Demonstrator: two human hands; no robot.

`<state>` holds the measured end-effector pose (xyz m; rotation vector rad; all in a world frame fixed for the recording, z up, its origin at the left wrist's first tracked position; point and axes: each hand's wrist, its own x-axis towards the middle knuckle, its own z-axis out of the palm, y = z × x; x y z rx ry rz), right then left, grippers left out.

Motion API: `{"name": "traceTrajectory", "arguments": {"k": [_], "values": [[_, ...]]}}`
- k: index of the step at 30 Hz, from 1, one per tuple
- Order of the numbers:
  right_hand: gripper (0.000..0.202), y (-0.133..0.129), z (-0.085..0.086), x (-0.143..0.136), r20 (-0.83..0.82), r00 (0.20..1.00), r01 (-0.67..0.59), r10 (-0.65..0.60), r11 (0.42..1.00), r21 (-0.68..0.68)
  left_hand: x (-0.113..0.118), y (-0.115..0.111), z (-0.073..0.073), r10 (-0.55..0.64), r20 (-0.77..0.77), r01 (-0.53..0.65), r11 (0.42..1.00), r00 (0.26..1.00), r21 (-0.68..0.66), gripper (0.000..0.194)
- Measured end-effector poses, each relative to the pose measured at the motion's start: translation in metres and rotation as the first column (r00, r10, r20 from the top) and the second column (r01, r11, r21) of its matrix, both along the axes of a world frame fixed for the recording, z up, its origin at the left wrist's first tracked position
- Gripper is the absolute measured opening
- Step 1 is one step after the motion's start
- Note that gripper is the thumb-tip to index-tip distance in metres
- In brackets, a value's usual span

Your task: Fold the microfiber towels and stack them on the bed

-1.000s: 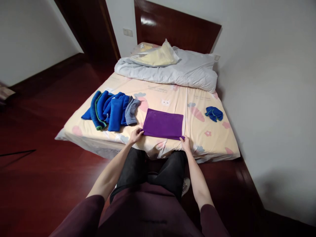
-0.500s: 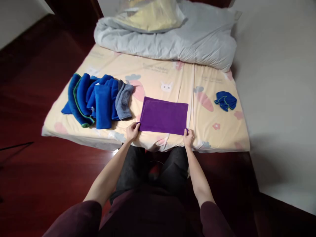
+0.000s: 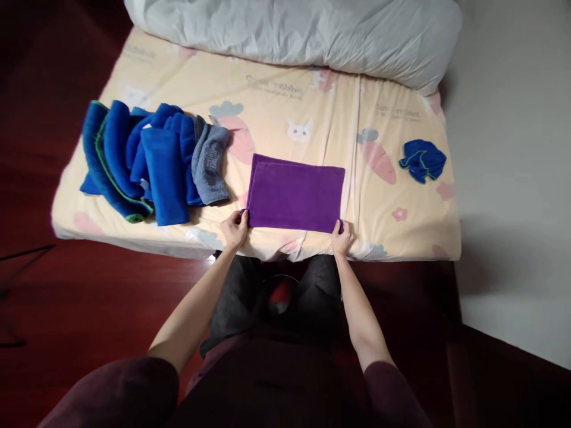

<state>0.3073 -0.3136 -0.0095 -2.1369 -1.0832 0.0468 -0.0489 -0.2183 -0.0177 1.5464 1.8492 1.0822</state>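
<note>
A purple towel [image 3: 294, 195], folded into a flat rectangle, lies on the bed close to its front edge. Its near left corner is pinched in my left hand [image 3: 235, 228]. My right hand [image 3: 342, 239] grips the near right corner between thumb and fingers. The towel's layers are slightly out of line along the left and top edges. Left of it is a heap of rolled and folded blue towels [image 3: 165, 175], one edged in green. A grey-blue cloth [image 3: 209, 166] rests against the heap's right side.
The bed [image 3: 285, 101] has a cream sheet printed with carrots and cats. A crumpled blue cloth with green edging [image 3: 423, 161] lies at the right. The grey quilt [image 3: 294, 32] is bunched across the back. A wall [image 3: 513, 148] stands to the right.
My view has tilted down and come closer, so the quilt shows less. Both hands keep hold of the purple towel's near corners, and the towel lies much as before.
</note>
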Motion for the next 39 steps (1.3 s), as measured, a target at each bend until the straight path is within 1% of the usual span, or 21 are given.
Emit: {"name": "traceTrajectory", "arguments": {"k": [7, 15, 19, 23, 27, 30, 32, 34, 37, 39], "values": [[0.037, 0.002, -0.001, -0.001, 0.028, 0.999, 0.015, -0.015, 1.000, 0.006, 0.007, -0.004, -0.001, 0.003, -0.017, -0.002, 0.997, 1.000, 0.076, 0.038], [0.034, 0.004, -0.004, -0.004, -0.059, 0.996, 0.065, -0.064, 0.998, 0.024, 0.010, -0.006, -0.001, 0.015, -0.037, -0.013, 0.998, 0.999, 0.057, 0.034], [0.030, 0.003, -0.005, -0.004, -0.055, 0.997, 0.059, -0.057, 0.998, 0.028, 0.010, -0.008, -0.002, -0.015, -0.080, 0.022, 0.995, 0.997, 0.096, 0.030], [0.026, 0.003, -0.006, -0.002, -0.012, 0.999, 0.036, -0.035, 0.999, 0.038, 0.009, -0.009, -0.003, -0.030, -0.168, 0.056, 0.987, 0.985, 0.152, 0.026], [0.025, 0.000, -0.005, -0.002, 0.043, 0.999, 0.025, -0.026, 0.999, 0.024, 0.008, -0.009, -0.006, -0.043, -0.163, 0.073, 0.980, 0.986, 0.185, 0.025], [0.024, -0.002, -0.002, -0.002, 0.142, 0.990, -0.008, 0.002, 0.999, 0.041, 0.008, -0.010, -0.008, -0.050, -0.164, 0.086, 0.973, 0.985, 0.216, 0.020], [0.023, -0.003, 0.000, -0.002, 0.209, 0.977, -0.046, 0.035, 0.998, 0.045, 0.007, -0.010, -0.010, -0.077, -0.185, 0.117, 0.970, 0.980, 0.214, 0.018], [0.025, -0.004, 0.000, -0.002, 0.258, 0.963, -0.088, 0.078, 0.996, 0.025, 0.006, -0.010, -0.011, -0.122, -0.223, 0.170, 0.963, 0.967, 0.211, 0.021], [0.032, -0.005, -0.001, 0.000, 0.281, 0.945, -0.164, 0.170, 0.985, -0.046, 0.003, -0.010, -0.011, -0.237, -0.287, 0.304, 0.927, 0.928, 0.217, 0.024], [0.036, -0.006, -0.003, 0.002, 0.271, 0.933, -0.222, 0.236, 0.972, -0.080, 0.002, -0.009, -0.011, -0.305, -0.302, 0.376, 0.902, 0.903, 0.213, 0.027]]}}
